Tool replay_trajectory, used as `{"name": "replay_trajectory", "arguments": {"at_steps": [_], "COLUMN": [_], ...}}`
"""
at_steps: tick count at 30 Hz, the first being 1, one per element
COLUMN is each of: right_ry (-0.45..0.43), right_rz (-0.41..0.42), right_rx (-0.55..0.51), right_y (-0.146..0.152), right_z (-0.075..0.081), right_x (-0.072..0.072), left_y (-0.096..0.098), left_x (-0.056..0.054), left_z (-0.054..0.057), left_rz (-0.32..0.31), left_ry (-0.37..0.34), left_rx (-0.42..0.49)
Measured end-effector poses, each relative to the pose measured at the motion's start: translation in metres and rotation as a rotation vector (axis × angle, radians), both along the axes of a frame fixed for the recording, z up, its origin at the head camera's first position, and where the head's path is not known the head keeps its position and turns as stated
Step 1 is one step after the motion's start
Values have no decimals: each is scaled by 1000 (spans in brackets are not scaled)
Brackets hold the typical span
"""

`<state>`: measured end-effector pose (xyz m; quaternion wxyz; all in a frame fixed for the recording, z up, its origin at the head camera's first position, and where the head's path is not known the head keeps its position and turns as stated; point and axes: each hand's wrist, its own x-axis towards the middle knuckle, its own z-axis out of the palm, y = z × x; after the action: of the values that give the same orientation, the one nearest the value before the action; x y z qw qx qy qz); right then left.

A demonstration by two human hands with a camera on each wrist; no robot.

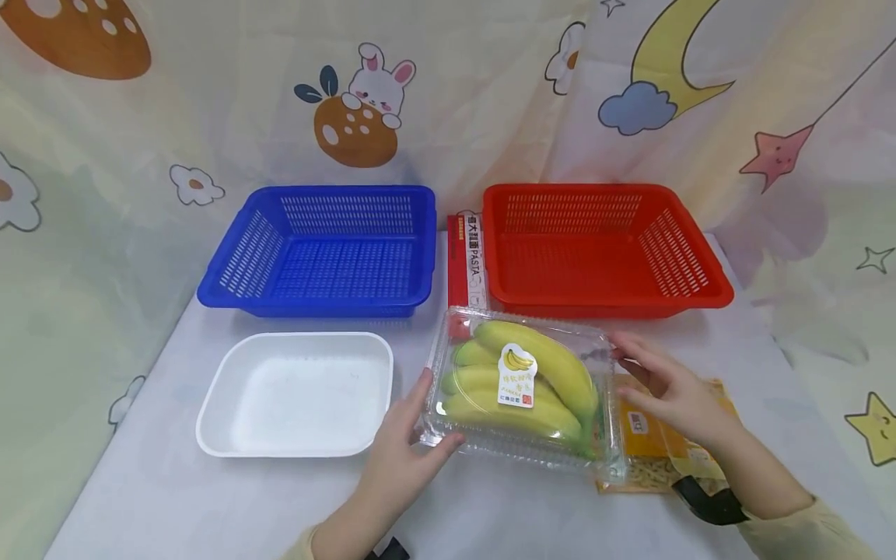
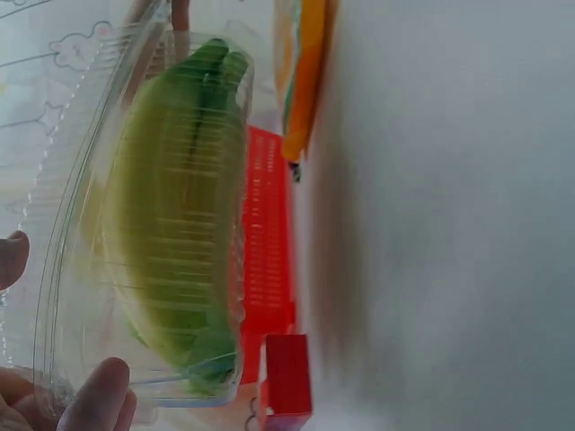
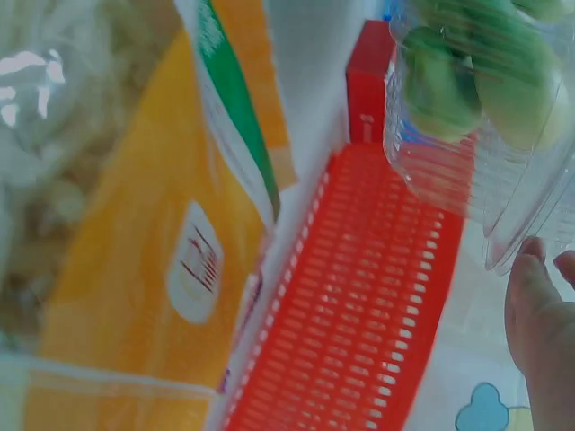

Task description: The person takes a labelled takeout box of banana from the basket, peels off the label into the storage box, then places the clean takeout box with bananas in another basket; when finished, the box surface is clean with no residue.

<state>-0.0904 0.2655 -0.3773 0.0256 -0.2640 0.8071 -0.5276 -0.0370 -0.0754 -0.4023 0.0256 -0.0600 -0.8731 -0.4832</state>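
Note:
A clear plastic clamshell box [image 1: 483, 446] of bananas [image 1: 546, 420] with a white label is held up off the table between both hands. My left hand [image 1: 402, 455] grips its left edge, thumb at the near corner. At the upper right edge, my right hand [image 1: 672, 397] pinches the rim between thumb and fingers. The left wrist view shows the bananas [image 2: 166, 215] through the box wall, with a gap between box and table. In the right wrist view, fingers of the right hand [image 3: 544, 332] touch the box rim [image 3: 503, 256].
Behind stand a blue basket [image 1: 343, 264] and a red basket [image 1: 560, 268], with a red pasta box [image 1: 458, 264] between them. A white tray [image 1: 294, 397] lies at left. An orange pasta bag [image 1: 640, 432] lies under the right hand, partly covered by the box.

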Motion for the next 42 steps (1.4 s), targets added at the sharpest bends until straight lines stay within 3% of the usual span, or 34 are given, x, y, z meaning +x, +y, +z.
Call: {"name": "replay_trajectory", "arguments": {"at_steps": [4,7,10,12,17,24,42], "right_ry": [-33,-51,-81,-100,-141,-176,-147], "right_rz": [-10,-27,-46,-60,-86,-84,-66], "right_rx": [42,111,186,233,318,344,364], "right_y": [-5,-9,-12,-14,-19,-22,-22], "right_z": [-6,-8,-10,-10,-11,-16,-24], "right_x": [-1,-2,-3,-3,-7,-16,-22], "left_y": [1,1,3,4,5,5,3], "left_x": [7,10,13,15,16,16,15], "left_z": [-11,-20,-27,-28,-32,-37,-41], "left_rz": [45,75,91,97,94,106,121], "left_ry": [51,118,141,126,180,179,218], "left_rx": [-31,-80,-115,-131,-188,-187,-252]}}
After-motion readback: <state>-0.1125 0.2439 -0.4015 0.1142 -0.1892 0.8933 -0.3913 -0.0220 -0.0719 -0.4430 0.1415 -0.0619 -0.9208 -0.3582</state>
